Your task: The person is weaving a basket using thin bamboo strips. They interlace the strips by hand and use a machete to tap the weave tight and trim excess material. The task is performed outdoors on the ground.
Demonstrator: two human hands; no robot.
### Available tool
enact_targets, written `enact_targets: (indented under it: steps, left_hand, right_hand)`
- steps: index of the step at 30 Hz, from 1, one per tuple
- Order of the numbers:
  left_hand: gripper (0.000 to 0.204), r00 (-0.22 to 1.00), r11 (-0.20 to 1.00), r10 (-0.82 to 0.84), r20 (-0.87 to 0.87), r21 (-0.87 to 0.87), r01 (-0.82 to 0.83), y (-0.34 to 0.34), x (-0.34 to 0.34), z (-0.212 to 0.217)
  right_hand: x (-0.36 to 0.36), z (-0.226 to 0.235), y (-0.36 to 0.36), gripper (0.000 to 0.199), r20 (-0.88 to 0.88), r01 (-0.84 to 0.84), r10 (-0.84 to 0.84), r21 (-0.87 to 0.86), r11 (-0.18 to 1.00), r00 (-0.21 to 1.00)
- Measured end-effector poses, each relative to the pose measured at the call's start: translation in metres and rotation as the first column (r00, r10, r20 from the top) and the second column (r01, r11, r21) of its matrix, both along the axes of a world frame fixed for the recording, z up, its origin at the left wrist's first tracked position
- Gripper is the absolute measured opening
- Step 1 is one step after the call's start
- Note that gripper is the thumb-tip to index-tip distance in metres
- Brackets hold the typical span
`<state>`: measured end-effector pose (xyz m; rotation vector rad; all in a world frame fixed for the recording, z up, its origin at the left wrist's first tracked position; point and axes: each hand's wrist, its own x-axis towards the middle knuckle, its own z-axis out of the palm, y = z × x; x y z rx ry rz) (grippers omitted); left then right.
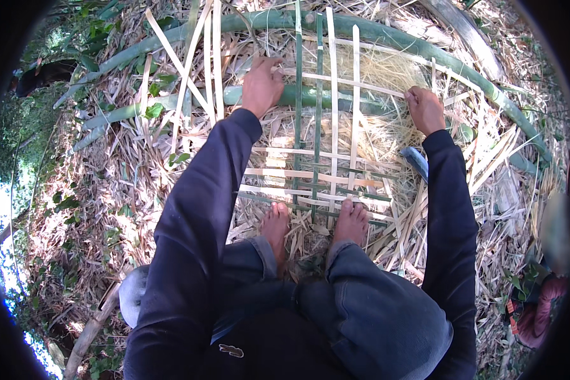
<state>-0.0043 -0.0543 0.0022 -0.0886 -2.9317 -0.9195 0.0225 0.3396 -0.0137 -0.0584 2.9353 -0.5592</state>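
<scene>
Pale split-bamboo strip (373, 87) spans the far part of the lengthwise strips (334, 120), apart from the woven lattice (325, 177) in front of the bare feet (275, 228). The right hand (425, 109) pinches its right end between thumb and fingertips; the left hand (261, 85) is curled at the other end, though whether it grips the strip I cannot tell. A green bamboo pole (288, 95) lies beneath. Weaving in a crosswise strip looks like the step in hand; drawing it toward the lattice would call for level ends and an even pull.
</scene>
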Motion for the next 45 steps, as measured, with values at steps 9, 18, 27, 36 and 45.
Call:
enact_targets:
  steps: [9, 18, 27, 36, 45]
  left_hand:
    - [0.021, 0.981, 0.974, -0.032, 0.191, -0.212, 0.074, -0.036, -0.013, 0.006]
    - [0.022, 0.941, 0.925, 0.015, 0.337, -0.361, 0.115, -0.098, -0.024, 0.031]
    - [0.021, 0.916, 0.947, -0.001, 0.402, -0.294, 0.131, -0.132, -0.019, 0.022]
    - [0.024, 0.887, 0.917, 0.035, 0.461, -0.367, 0.154, -0.184, -0.011, 0.028]
    - [0.025, 0.972, 0.907, -0.015, 0.236, -0.405, 0.112, -0.198, 0.009, 0.037]
  right_hand:
    - [-0.004, -0.013, -0.030, 0.017, -0.087, -0.015, 0.016, 0.013, 1.000, 0.996]
    - [-0.005, 0.002, -0.091, 0.020, 0.091, -0.014, 0.018, -0.038, 0.999, 0.996]
    - [0.002, -0.001, -0.054, 0.017, -0.006, 0.049, -0.050, -0.083, 0.995, 0.999]
    - [0.010, -0.003, -0.095, 0.017, 0.056, 0.027, -0.016, -0.189, 0.982, 0.998]
    - [0.012, 0.016, -0.006, 0.030, -0.148, 0.006, 0.012, 0.118, 0.993, 0.989]
